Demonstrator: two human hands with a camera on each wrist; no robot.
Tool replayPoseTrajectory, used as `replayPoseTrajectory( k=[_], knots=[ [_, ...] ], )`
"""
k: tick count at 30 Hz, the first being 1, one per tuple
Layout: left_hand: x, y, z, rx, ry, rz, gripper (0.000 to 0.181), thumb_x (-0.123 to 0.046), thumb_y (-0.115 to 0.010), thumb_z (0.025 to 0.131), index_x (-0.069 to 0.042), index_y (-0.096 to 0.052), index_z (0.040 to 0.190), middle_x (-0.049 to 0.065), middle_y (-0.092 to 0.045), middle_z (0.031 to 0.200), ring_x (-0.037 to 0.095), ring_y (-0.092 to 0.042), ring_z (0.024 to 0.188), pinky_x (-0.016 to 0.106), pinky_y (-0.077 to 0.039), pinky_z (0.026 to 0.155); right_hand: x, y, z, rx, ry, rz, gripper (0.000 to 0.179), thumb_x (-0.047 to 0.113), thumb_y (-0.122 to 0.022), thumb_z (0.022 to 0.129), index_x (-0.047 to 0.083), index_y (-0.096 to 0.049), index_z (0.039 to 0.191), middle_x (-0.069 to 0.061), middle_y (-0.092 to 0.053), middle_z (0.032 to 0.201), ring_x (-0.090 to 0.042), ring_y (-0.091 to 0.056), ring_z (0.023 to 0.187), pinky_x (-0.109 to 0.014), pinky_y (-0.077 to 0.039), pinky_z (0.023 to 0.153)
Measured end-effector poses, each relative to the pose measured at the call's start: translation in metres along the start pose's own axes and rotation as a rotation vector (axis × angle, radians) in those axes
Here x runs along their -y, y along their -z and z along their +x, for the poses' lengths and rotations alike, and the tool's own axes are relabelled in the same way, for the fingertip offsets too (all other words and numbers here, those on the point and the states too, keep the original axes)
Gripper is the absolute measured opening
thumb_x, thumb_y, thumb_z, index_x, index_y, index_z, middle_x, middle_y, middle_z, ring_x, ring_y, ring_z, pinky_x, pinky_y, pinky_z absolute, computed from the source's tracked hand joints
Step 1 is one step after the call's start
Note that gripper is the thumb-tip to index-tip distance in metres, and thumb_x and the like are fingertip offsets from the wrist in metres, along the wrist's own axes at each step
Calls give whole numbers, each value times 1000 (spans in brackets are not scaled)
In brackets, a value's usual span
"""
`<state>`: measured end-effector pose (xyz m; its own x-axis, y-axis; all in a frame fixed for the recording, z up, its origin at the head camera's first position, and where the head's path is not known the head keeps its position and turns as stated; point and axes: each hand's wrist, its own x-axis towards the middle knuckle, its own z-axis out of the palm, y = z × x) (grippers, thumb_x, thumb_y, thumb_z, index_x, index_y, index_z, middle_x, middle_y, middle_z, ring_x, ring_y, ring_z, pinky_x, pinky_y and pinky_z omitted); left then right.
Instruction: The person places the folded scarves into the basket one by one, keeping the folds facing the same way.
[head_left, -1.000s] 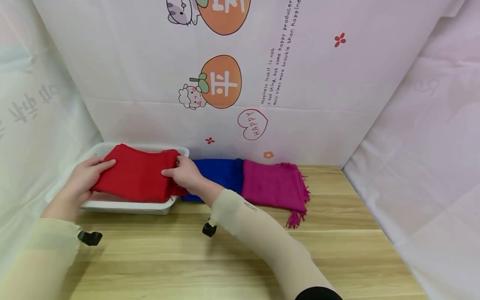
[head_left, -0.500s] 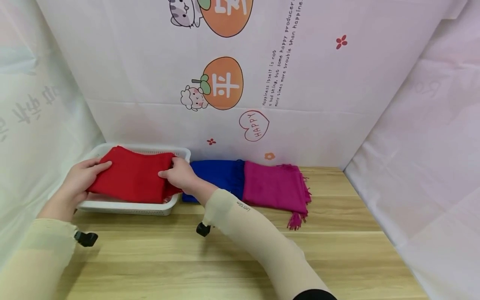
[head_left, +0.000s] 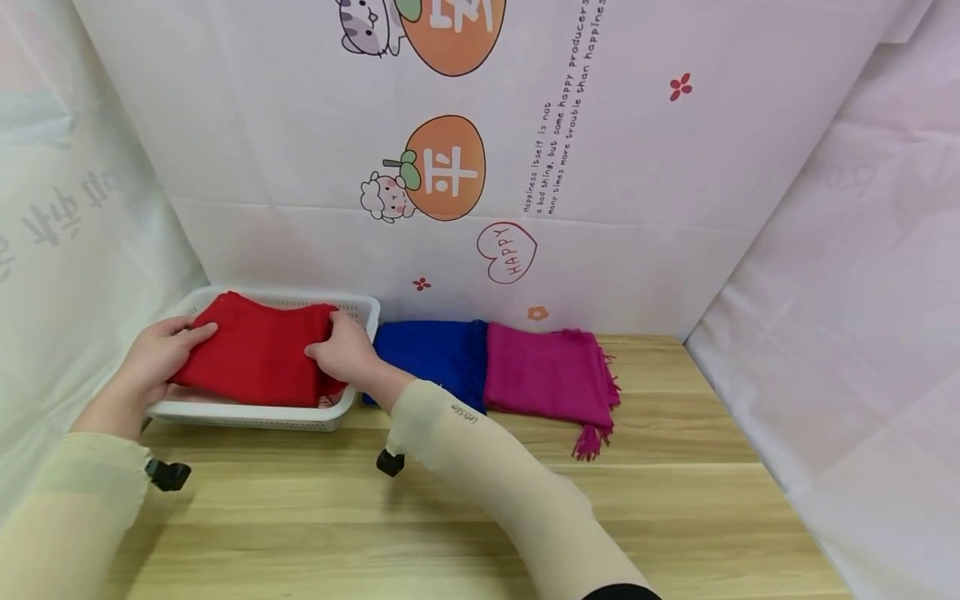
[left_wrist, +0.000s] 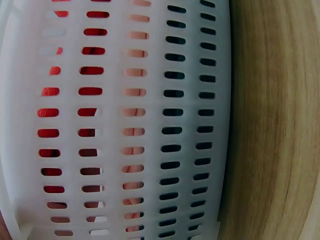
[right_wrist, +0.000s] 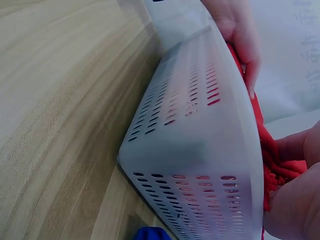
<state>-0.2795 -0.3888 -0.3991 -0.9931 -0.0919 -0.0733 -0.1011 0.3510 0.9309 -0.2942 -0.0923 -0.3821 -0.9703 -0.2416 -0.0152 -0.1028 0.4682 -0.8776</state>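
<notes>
A folded red scarf [head_left: 258, 354] lies over the mouth of a white perforated plastic basket [head_left: 247, 417], partly down inside it. My left hand [head_left: 159, 354] pinches the scarf's left edge, thumb on top. At its right edge my right hand [head_left: 345, 350] grips it the same way. In the right wrist view, the fingers of my right hand [right_wrist: 297, 200] hold bunched red cloth [right_wrist: 275, 170] right at the basket rim. The left wrist view is filled mostly by the slotted basket wall [left_wrist: 112, 122], with red showing through the slots; the left hand's grip is hidden there.
To the right of the basket lies a folded blue scarf [head_left: 435, 354], with a folded magenta scarf [head_left: 547, 375] beside it, its tassels hanging toward the front. A printed white cloth [head_left: 600, 250] stands behind the wooden table [head_left: 450, 533].
Both hands have shifted left with the red scarf, the right hand more than the left. The scarf's right end has moved off the blue scarf side and now sits within the basket's rim.
</notes>
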Motion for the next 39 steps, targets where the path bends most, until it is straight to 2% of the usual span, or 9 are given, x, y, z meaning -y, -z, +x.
replayPoseTrajectory(
  k=[7,12,15,17,21,29,39],
  knots=[
    [3,0,4,-16,9,53,78,-46,-54,117,7,-29,168,-10,-58,110,7,-67,83,34,-66,72,2,-4,5,-6,25,-100,62,13,-79,105,13,-52,161,-2,-70,138,-18,-71,115,-34,-64,85],
    [5,-1,6,-27,3,101,77,-46,-52,117,9,-31,167,15,-54,131,6,-65,83,32,-65,71,2,-4,9,-3,77,-165,59,12,-77,105,15,-54,159,-1,-71,135,-15,-71,111,-31,-63,82],
    [6,-2,7,-28,-2,120,78,-46,-51,118,11,-29,168,30,-47,146,4,-64,82,31,-64,70,1,-5,10,-3,87,-198,65,13,-77,106,16,-50,164,-1,-70,139,-16,-71,114,-30,-63,84],
    [8,-2,7,-27,-4,132,80,-45,-51,118,12,-28,168,35,-42,152,3,-63,82,31,-64,70,1,-6,10,-5,86,-214,68,14,-77,106,16,-47,167,-1,-70,141,-16,-71,116,-30,-63,85],
    [10,-1,7,-37,-2,153,78,-45,-51,118,13,-31,166,38,-41,154,4,-62,82,30,-63,69,0,-8,11,-18,88,-246,67,14,-77,105,16,-49,165,0,-71,137,-14,-71,113,-28,-62,85],
    [11,-1,6,-66,-7,212,72,-43,-53,117,15,-40,158,37,-46,147,9,-61,83,31,-61,67,2,-9,12,-26,65,-278,62,16,-79,104,15,-54,160,0,-73,131,-13,-72,108,-27,-62,81],
    [10,0,6,-60,-2,271,73,-43,-51,117,16,-39,158,40,-45,148,21,-62,90,33,-60,67,5,-11,11,-7,44,-285,67,18,-80,105,15,-49,164,0,-73,134,-14,-73,111,-27,-63,83]
  ],
)
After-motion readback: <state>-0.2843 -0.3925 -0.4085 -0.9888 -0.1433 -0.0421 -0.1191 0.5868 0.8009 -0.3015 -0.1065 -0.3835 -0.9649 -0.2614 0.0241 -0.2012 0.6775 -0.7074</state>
